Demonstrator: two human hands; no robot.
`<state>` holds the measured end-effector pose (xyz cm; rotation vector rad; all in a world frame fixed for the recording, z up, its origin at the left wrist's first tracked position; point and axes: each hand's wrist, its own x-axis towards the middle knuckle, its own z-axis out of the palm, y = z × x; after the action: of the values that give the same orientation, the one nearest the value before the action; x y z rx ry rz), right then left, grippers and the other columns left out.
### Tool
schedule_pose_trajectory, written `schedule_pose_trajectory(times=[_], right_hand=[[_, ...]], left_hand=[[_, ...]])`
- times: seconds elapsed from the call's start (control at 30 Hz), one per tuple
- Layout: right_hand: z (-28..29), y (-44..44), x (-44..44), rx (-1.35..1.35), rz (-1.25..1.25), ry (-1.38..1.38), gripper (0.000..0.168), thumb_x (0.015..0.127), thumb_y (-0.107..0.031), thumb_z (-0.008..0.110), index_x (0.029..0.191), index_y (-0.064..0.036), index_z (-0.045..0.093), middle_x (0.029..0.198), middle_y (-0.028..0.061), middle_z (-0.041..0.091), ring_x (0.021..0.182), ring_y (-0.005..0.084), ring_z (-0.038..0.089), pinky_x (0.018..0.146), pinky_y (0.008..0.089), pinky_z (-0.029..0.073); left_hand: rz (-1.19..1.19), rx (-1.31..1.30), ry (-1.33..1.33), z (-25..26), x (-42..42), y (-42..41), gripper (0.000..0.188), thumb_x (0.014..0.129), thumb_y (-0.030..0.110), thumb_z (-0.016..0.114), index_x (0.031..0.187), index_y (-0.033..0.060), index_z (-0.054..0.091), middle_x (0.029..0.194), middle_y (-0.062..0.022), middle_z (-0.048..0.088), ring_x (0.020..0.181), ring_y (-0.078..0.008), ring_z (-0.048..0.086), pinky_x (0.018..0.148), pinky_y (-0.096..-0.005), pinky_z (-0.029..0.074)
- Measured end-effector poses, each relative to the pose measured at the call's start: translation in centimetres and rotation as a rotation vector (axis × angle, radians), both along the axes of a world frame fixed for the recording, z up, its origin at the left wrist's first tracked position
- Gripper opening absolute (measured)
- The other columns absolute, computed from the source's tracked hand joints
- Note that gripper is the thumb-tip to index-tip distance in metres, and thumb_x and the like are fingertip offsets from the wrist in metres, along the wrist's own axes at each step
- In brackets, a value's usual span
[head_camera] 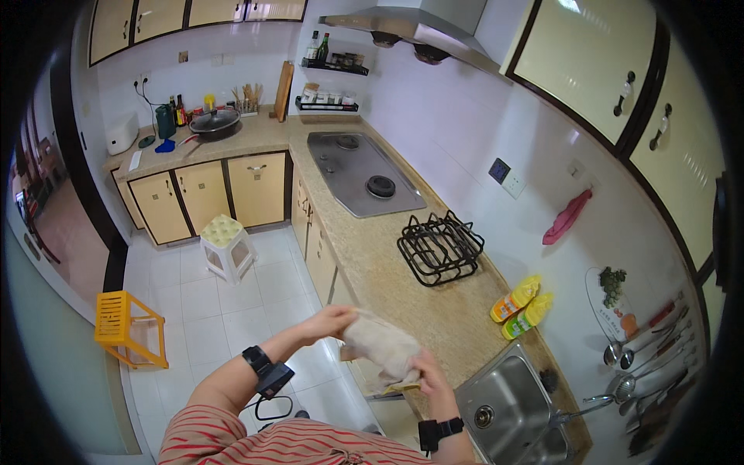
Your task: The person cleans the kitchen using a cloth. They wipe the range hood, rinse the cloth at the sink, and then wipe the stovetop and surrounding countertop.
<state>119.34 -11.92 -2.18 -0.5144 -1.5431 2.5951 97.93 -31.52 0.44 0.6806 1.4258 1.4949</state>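
Note:
A pale, worn cloth [383, 344] is stretched between my two hands, in front of the edge of the stone-look countertop [372, 261]. My left hand [332, 321] grips its upper left corner. At the lower right end, my right hand [429, 372] is closed on the cloth, close to the sink. Black pan supports [440, 247] lie stacked on the counter beyond the cloth. Farther back is the steel gas hob [366, 174], with no supports on it.
A double steel sink [505, 407] lies at the right, with two yellow detergent bottles [517, 308] behind it. Utensils hang on the right wall. A white stool [225, 247] and an orange stool [131, 328] stand on the floor. A lidded pan [215, 123] sits on the far counter.

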Motion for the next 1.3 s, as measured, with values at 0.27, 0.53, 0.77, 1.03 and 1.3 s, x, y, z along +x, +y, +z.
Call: schedule_pose_trajectory(times=[0.27,0.53,0.77,1.03,1.3], right_hand=[[1.0,-4.5,-12.1,0.891,0.48,0.149,0.07,0.077,-0.025,0.072,0.136,-0.009,0.039,0.126,0.0189,0.049,0.105,0.0296,0.054,0.089,0.0366,0.045],[1.5,-2.8,-22.1,2.01,0.046,0.145,0.027,0.078,-0.028,0.06,0.099,-0.013,0.068,0.127,0.0113,0.049,0.114,0.027,0.048,0.081,0.0379,0.045],[-1.0,4.9,-33.6,-0.379,-0.08,-0.059,0.032,0.092,-0.025,0.046,0.117,-0.005,0.053,0.106,0.0067,0.06,0.094,0.0192,0.059,0.078,0.0322,0.049],[9.8,18.3,-45.9,-0.101,-0.227,0.779,0.022,0.09,-0.028,0.046,0.092,-0.008,0.055,0.094,0.0082,0.06,0.081,0.0209,0.059,0.069,0.0359,0.05],[29.1,24.8,-51.3,-0.009,-0.269,1.151,0.046,0.09,-0.039,0.042,0.116,-0.002,0.051,0.114,0.0177,0.057,0.097,0.031,0.059,0.079,0.0439,0.052]], left_hand=[[0.118,-0.103,0.298,1.0,-7.7,-6.6,0.039,0.083,0.032,0.067,0.111,0.0076,0.056,0.071,0.0029,0.049,0.068,-0.0054,0.044,0.057,-0.0242,0.036],[-0.021,-0.255,1.209,0.8,-14.8,-4.5,0.034,0.069,0.021,0.074,0.099,0.0058,0.068,0.094,-0.016,0.056,0.088,-0.0302,0.057,0.076,-0.0345,0.047],[-0.134,0.011,0.816,7.8,-19.9,5.1,0.045,0.079,0.029,0.07,0.116,0.0053,0.058,0.113,-0.0121,0.057,0.104,-0.0257,0.057,0.084,-0.0339,0.048],[-0.187,0.031,0.799,7.8,-28.4,10.7,0.038,0.084,0.021,0.065,0.118,0.0061,0.056,0.107,-0.0102,0.061,0.096,-0.0203,0.061,0.082,-0.0318,0.048],[-0.375,0.04,0.702,6.5,-36.6,12.5,0.037,0.089,0.029,0.06,0.118,0.0074,0.057,0.105,-0.0082,0.063,0.093,-0.0193,0.061,0.08,-0.0306,0.047]])
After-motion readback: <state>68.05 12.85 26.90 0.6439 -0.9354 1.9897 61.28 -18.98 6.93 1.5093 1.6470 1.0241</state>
